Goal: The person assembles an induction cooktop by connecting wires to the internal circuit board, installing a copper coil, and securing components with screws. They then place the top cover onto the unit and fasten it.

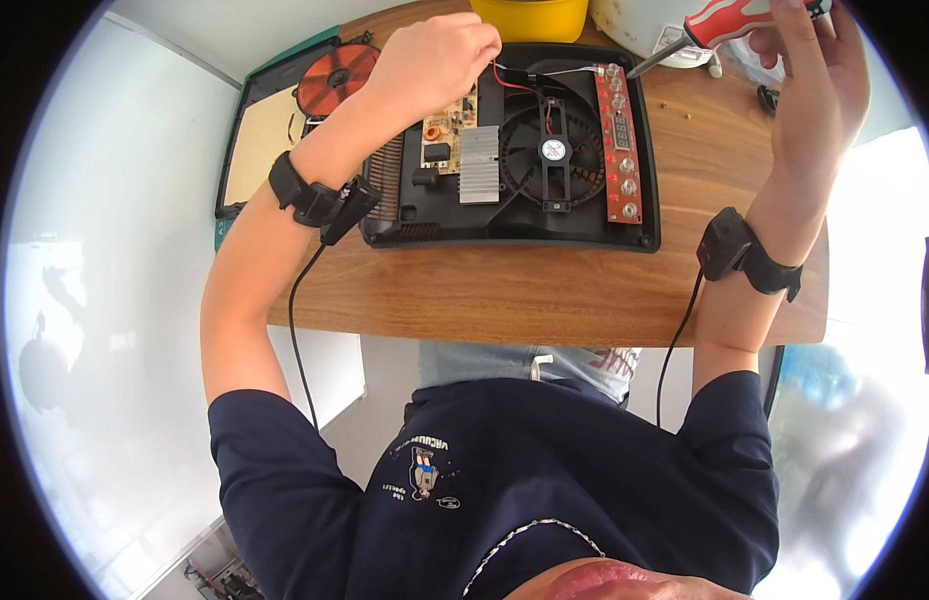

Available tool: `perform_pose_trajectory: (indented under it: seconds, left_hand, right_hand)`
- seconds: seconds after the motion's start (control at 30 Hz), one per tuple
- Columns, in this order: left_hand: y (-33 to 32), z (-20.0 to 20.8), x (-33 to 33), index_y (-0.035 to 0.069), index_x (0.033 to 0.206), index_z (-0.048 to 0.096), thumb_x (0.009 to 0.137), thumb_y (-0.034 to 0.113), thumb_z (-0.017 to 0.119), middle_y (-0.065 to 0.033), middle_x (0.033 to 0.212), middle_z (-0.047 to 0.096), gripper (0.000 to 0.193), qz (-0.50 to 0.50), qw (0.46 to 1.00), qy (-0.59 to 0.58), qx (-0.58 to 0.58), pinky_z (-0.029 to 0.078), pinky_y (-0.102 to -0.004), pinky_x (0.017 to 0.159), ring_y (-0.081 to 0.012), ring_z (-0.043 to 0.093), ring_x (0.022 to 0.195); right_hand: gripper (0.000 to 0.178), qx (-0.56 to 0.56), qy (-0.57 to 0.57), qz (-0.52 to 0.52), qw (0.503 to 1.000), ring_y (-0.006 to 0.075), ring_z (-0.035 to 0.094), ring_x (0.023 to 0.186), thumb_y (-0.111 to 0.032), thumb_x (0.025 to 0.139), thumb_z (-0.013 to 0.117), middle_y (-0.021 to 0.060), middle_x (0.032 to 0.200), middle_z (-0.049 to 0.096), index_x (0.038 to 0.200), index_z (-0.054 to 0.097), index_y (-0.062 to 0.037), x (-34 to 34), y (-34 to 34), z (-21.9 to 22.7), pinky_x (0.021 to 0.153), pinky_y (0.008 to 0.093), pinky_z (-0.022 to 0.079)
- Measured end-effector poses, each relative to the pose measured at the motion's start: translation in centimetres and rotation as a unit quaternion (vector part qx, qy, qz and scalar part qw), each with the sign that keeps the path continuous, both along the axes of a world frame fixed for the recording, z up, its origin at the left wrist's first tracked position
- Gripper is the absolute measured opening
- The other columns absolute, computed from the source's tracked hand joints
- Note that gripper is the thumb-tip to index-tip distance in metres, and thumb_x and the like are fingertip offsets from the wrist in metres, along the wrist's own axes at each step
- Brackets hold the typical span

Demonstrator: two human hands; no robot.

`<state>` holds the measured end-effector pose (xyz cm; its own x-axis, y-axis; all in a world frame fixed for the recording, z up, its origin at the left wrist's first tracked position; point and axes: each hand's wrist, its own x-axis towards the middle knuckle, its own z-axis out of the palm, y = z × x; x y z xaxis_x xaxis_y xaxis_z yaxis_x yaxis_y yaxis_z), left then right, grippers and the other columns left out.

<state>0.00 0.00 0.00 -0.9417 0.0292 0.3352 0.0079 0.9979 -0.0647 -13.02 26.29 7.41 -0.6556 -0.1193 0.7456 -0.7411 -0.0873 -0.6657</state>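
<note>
An opened induction cooker base (435, 228), a black housing, lies on the table in front of me. Inside are a black fan (555, 150), a silver heat sink (479, 165), a tan circuit board (437, 135) and a red control board (623, 180). My left hand (435, 60) reaches over the far left of the housing, its fingertips pinched together where a thin red wire (515, 84) rises to them. In my right hand (815, 85) is a screwdriver (730, 22) with a red-and-white handle. Its shaft slants down-left, with the tip beside the control board's far end.
Left of the housing stands a part with a round orange coil (338, 78) and a tan sheet (265, 150). A yellow container (533, 18) and a white appliance (640, 25) sit at the back. Tiny screws (665, 105) lie on the wooden table (545, 295). Cables hang from both wrist straps.
</note>
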Motion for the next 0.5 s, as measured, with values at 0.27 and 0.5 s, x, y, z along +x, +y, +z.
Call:
perform_pose_trajectory:
  seconds: [0.27, 0.5]
  left_hand:
    - [1.6, 0.8, -0.4, 0.003, 0.094, 0.072, 0.094, 0.015, 0.067, -0.0116, 0.09, 0.067, 0.013, -0.033, 0.993, 0.103, 0.051, 0.056, -0.041, 0.07, -0.0321, 0.067, 0.083]
    - [-0.7, -2.5, -0.5, 0.012, 0.104, 0.076, 0.099, 0.027, 0.062, -0.0058, 0.104, 0.075, 0.021, 0.073, 0.994, -0.078, 0.026, 0.057, -0.0429, 0.081, -0.03, 0.071, 0.098]
  right_hand:
    - [0.053, 0.0, 0.032, -0.003, 0.999, 0.0043, 0.052, 0.057, -0.037, 0.1, 0.066, 0.008, 0.092, 0.074, 0.141, 0.057, -0.0041, -0.2, 0.1, -0.2, 0.05, 0.0162, 0.043]
    - [0.054, 0.006, 0.035, 0.013, 0.999, 0.0042, 0.052, 0.057, -0.038, 0.1, 0.067, 0.008, 0.091, 0.074, 0.14, 0.057, -0.0043, -0.3, 0.1, -0.3, 0.051, 0.0159, 0.043]
